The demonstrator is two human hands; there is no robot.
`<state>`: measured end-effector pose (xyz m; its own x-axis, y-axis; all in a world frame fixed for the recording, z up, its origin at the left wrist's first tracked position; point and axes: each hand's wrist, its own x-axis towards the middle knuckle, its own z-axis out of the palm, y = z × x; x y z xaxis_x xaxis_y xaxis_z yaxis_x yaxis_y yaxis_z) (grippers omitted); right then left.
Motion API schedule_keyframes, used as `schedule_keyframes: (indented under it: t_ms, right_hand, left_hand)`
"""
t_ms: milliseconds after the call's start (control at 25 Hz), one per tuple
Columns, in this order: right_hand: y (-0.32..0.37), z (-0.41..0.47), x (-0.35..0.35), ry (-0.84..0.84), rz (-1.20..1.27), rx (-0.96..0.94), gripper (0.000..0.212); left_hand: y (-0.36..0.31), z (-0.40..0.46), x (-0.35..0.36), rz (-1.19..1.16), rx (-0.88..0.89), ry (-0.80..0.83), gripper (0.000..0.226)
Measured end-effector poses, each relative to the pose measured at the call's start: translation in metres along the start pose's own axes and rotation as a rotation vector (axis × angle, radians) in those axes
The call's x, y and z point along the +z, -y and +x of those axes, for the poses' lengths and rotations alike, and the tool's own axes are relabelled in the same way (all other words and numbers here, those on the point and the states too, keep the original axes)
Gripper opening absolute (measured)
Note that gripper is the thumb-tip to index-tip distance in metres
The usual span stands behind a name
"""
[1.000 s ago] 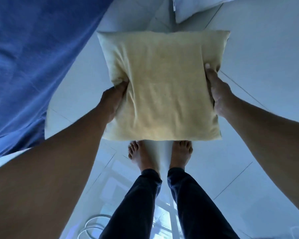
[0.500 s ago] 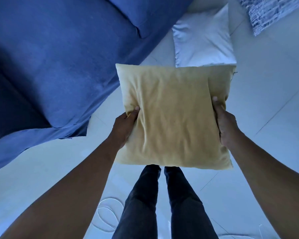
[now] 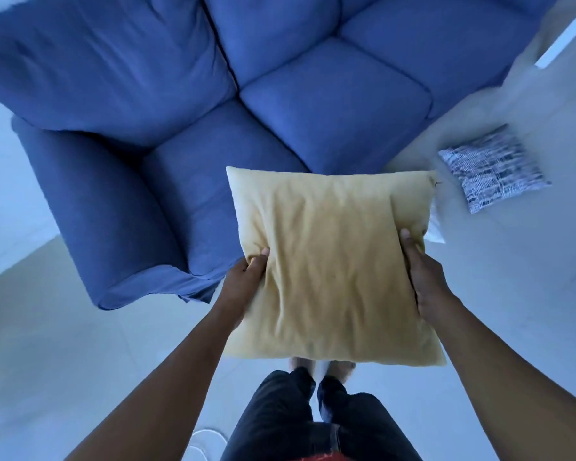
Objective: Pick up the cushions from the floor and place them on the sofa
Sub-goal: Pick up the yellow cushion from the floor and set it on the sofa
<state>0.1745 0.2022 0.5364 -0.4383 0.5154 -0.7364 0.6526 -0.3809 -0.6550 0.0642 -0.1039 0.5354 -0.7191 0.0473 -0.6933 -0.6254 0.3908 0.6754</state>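
Both hands hold a yellow cushion (image 3: pixel 333 264) in the air in front of the blue sofa (image 3: pixel 213 104), above the person's feet. The left hand (image 3: pixel 245 277) clenches its left edge, thumb pressed into the fabric; the right hand (image 3: pixel 424 277) grips the right edge likewise. A patterned cushion (image 3: pixel 492 168) lies on the pale floor (image 3: pixel 47 327), right of the sofa, well apart from the yellow one.

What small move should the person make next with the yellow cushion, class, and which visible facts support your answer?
Probably carry the square yellow fabric cushion forward and lower it onto the blue fabric sofa. The left hand and right hand grip its opposite edges, holding it in the air in front of the seat, which lies bare just ahead. A patterned blue-and-white cushion waits on the pale tiled floor.
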Motion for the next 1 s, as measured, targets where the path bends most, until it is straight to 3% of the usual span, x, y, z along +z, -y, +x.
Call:
schedule_keyframes:
  t_ms: [200,360,480,720,840,1000]
  right_hand:
    - [0.041,-0.009,0.034,0.085,-0.14,-0.113,0.101]
    - [0.077,-0.005,0.069,0.136,-0.228,-0.17,0.077]
    - [0.096,0.007,0.099,0.155,-0.275,-0.178,0.073]
    - [0.148,0.048,0.177,0.234,-0.292,-0.149,0.083]
    - [0.182,0.069,0.227,0.253,-0.283,-0.151,0.083]
    - [0.225,0.09,0.306,0.317,-0.234,-0.163,0.061]
  left_hand:
    - [-0.004,-0.018,-0.026,-0.13,0.023,-0.067,0.049]
    - [-0.007,-0.018,-0.048,-0.222,0.02,-0.112,0.046]
    - [-0.009,-0.003,-0.059,-0.289,0.006,-0.123,0.033]
    - [-0.039,0.063,-0.104,-0.37,-0.072,-0.181,0.045]
    - [-0.068,0.095,-0.131,-0.389,-0.078,-0.203,0.035]
    - [-0.111,0.136,-0.192,-0.423,-0.045,-0.193,0.025]
